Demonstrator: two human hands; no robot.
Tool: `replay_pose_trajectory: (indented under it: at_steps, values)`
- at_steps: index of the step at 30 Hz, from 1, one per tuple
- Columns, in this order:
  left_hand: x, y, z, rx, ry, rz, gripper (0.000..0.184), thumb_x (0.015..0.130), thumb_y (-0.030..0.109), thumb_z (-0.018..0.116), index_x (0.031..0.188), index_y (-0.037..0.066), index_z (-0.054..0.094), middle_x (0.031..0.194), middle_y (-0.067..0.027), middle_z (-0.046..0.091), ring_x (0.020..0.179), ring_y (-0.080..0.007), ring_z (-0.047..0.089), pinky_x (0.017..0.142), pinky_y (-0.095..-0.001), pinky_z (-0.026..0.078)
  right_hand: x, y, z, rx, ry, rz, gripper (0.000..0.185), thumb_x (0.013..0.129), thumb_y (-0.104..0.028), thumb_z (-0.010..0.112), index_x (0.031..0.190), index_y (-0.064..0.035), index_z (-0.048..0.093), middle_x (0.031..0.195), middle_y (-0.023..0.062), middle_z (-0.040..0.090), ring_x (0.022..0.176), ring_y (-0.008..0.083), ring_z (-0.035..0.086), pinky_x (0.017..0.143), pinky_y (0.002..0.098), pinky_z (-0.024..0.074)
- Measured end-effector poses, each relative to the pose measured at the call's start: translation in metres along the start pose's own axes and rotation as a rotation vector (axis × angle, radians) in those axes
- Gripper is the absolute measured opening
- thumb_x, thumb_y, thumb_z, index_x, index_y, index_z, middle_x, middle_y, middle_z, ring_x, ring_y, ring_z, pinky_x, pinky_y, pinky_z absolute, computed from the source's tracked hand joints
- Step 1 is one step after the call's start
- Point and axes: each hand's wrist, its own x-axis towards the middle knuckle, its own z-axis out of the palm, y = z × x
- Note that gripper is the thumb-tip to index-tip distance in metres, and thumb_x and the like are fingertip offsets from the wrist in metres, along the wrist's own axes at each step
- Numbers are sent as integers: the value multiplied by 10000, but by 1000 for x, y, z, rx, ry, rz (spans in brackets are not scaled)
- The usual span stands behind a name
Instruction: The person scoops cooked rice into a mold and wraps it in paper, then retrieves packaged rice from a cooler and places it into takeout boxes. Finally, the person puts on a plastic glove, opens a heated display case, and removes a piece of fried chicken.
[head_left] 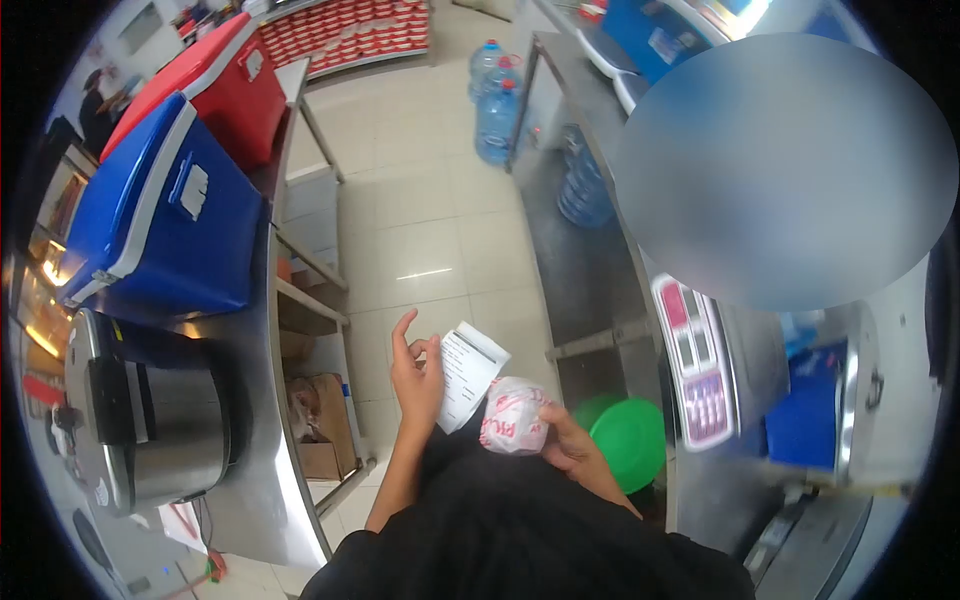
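Note:
My left hand is raised in front of me with the index finger pointing up and the other fingers curled. A white printed receipt sits against its finger side, seemingly pinched there. In my right hand is a round bundle wrapped in white paper with red print. The thumb lies on its right side and the fingers are partly hidden behind it. Receipt and bundle are close together, the paper's lower edge beside the bundle's left. What the wrapping contains is hidden.
On the left steel counter stand a steel cooker, a blue cooler and a red cooler. To the right are a digital scale and a green bin. Large water bottles stand on the tiled floor ahead.

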Motion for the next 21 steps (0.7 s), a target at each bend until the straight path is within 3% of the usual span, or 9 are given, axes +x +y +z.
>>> replay_pose_trajectory:
  at_steps: [2, 6, 9, 13, 15, 18, 19, 20, 21]
  values:
    - [34, 1, 15, 259, 32, 130, 422, 864, 97, 548, 1262, 76, 411, 612, -51, 579, 522, -102, 514, 489, -245, 393, 43, -37, -3, -36, -85, 86, 573, 788, -250, 618, 1245, 34, 422, 1156, 139, 556, 1055, 229, 560, 943, 370, 423]
    - [112, -4, 51, 345, 46, 87, 381, 864, 145, 550, 1231, 100, 458, 644, -78, 599, 493, -184, 539, 483, -309, 419, 144, -84, -21, -37, -94, 236, 509, 814, -234, 592, 1222, 30, 442, 1146, 129, 563, 1044, 226, 563, 939, 373, 423]
    - [209, -20, 90, 523, -63, 157, 280, 862, 209, 560, 1134, 144, 552, 717, -103, 635, 587, -283, 615, 528, -372, 473, 238, -142, -24, -49, 69, 194, 456, 838, -220, 560, 1220, 1, 448, 1131, 117, 568, 1029, 221, 566, 937, 387, 420]
    - [358, 2, 123, 535, -169, 144, 374, 866, 252, 553, 1211, 127, 479, 867, -125, 628, 745, -308, 628, 612, -394, 493, 358, -236, 27, -11, 78, 109, 457, 829, -232, 567, 1215, -15, 452, 1129, 109, 565, 1030, 231, 563, 932, 386, 426]
    - [435, 12, 141, 499, -276, 225, 521, 863, 294, 557, 1302, 97, 355, 1048, -157, 566, 913, -341, 594, 722, -419, 486, 420, -280, 42, 19, 95, -33, 462, 814, -238, 568, 1207, -22, 455, 1135, 106, 558, 1041, 240, 557, 928, 396, 433]
    - [545, 6, 164, 323, -347, 167, 661, 848, 338, 576, 1355, 80, 239, 1130, -175, 501, 1007, -378, 546, 824, -431, 454, 503, -344, 57, 65, 120, -104, 540, 772, -279, 605, 1235, -51, 446, 1159, 107, 544, 1067, 259, 540, 921, 449, 433]
    - [582, 3, 169, 348, -413, 158, 802, 821, 296, 627, 1394, 84, 108, 1118, -189, 535, 1041, -361, 538, 907, -419, 409, 527, -368, 66, 44, 144, -142, 541, 767, -286, 604, 1228, -46, 451, 1156, 110, 546, 1061, 266, 542, 926, 453, 432]
    - [610, 2, 172, 355, -410, 159, 802, 821, 296, 627, 1394, 84, 108, 1118, -189, 535, 1041, -361, 538, 907, -419, 409, 545, -388, 73, 47, 138, -139, 541, 767, -286, 604, 1228, -46, 451, 1156, 110, 546, 1061, 266, 542, 926, 453, 432]
    - [642, 7, 173, 137, -627, 55, 853, 809, 251, 647, 1401, 90, 54, 1124, -198, 543, 1059, -329, 533, 923, -408, 395, 569, -410, 77, 11, 134, -164, 540, 765, -283, 607, 1225, -46, 455, 1157, 112, 545, 1062, 269, 541, 926, 456, 432]
